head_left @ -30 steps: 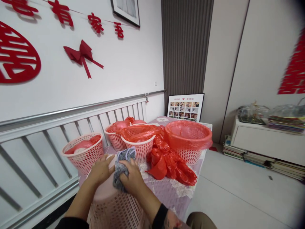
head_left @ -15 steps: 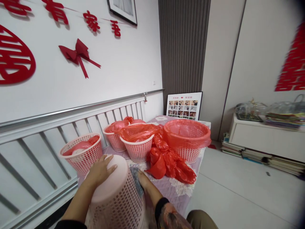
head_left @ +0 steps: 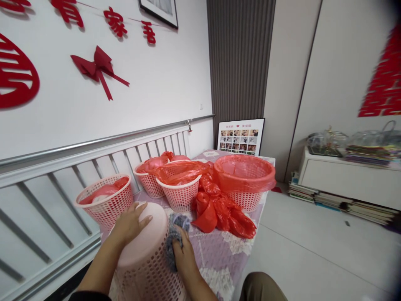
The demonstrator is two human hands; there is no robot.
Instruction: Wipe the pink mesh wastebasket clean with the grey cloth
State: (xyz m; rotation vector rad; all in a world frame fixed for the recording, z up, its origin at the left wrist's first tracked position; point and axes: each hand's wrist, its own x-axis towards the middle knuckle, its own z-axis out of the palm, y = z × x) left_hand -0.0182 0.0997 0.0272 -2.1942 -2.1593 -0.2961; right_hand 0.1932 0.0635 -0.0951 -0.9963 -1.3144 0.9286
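Note:
A pink perforated plastic basket stands upside down in front of me, its solid base up. My left hand rests on that base with the fingers stretched and slightly apart. A fuzzy grey-blue cloth is bunched in my right hand, pressed against the basket's right side. Part of the cloth sticks out past the fingers. Just beyond lies a heap of red plastic bags with a roll at its near end.
On the lace-patterned tablecloth stand a basket holding red bags, another at the back, one with a red bag across it, and a red-lined one. A white radiator runs along the left wall.
My right hand and the cloth have come nearer along the basket's right side, with more of the cloth showing. My left hand stays on the base. The view has shifted slightly.

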